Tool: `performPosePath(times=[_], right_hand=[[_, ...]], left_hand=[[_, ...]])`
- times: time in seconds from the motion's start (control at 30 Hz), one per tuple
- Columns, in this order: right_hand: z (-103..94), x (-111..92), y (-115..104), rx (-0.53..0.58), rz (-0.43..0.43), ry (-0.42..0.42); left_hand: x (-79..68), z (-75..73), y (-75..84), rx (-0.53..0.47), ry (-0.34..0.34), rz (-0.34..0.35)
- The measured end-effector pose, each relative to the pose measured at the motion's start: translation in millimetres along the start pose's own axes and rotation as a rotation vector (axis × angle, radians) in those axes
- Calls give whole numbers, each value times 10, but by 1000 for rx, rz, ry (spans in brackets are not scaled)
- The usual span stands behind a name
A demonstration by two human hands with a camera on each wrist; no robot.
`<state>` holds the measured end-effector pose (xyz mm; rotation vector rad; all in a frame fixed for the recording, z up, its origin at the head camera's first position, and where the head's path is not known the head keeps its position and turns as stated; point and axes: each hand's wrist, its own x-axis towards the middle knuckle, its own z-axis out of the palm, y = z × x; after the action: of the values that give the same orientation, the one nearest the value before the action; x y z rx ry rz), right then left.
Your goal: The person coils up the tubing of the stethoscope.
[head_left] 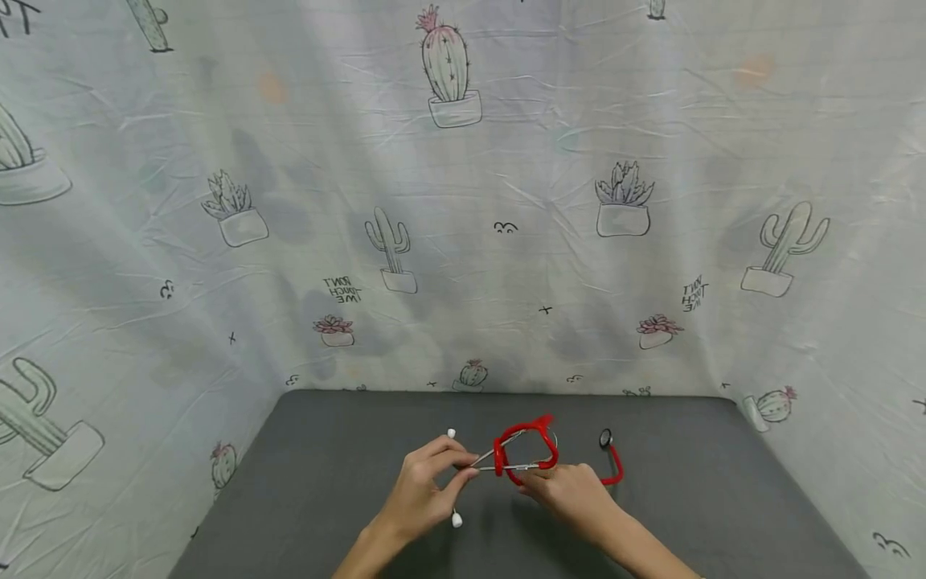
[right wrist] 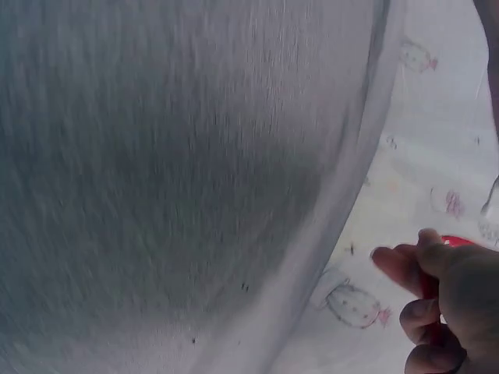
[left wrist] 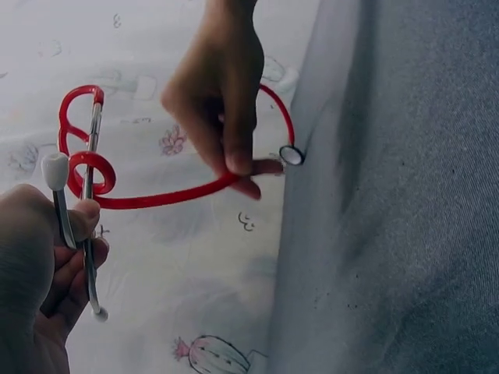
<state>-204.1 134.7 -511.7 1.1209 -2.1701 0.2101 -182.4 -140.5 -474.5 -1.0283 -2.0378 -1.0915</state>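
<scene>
Head view showed us holding the stethoscope (head_left: 499, 457) above the grey table (head_left: 347, 434), tubing (left wrist: 168, 198) already looped round its ear tubes (head_left: 517, 467), left hand (head_left: 423, 486) pinching those tubes, right hand (head_left: 571, 494) pinching the tubing, the chestpiece (head_left: 605, 438) end, we judged, as yet unwound.

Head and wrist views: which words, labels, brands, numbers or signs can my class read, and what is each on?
"DON'T TOUCH ME", apparently mirrored, twice on the backdrop.
"x", small marks on the backdrop.
Cut-off letters, head view's top left: not surely readable.
Wrist views: backdrop marks too blurred to read.
Stethoscope: no readable text.
</scene>
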Motion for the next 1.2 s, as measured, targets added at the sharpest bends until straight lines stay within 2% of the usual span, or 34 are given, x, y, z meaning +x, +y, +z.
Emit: performPosePath(times=[0.27,0.53,0.7,0.93,1.1,1.2], right_hand=[[-59,-56,-265,-7,-58,0],[-153,-50,-474,14,0,-22],[-171,-44,-556,16,13,-4],[-205,-15,-636,36,27,-9],[-264,-21,-669,70,48,-49],[-305,-29,-690,92,67,-73]], left_hand=[[-52,23,-110,27,28,-80],[-128,-5,-176,78,57,-245],[-134,-44,-170,61,57,-298],[-128,-109,-179,65,68,-450],[-137,-147,-226,102,94,-453],[-141,-162,-246,119,77,-446]])
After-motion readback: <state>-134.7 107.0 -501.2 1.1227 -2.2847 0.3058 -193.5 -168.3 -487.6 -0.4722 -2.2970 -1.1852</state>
